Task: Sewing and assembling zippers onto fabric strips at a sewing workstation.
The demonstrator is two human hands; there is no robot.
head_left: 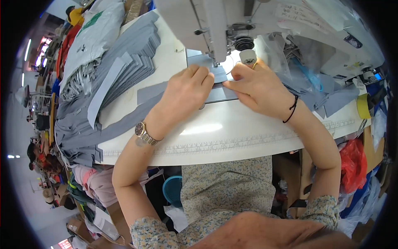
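Left hand (185, 93) flat on grey fabric strip (157, 103), right hand (255, 89) apparently pinching its end, needle just beyond

Fabric strip (219, 85) lies on the table (232, 133) before the sewing machine (215, 25); fabric stack (124, 70) apparently left.

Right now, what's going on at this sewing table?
A person sits at a white sewing table and presses a grey fabric strip flat under the needle of the sewing machine. The left hand lies on the strip from the left; the right hand pinches its edge beside the presser foot. A stack of cut grey pieces waits at the table's left, and more grey fabric is heaped on the right.
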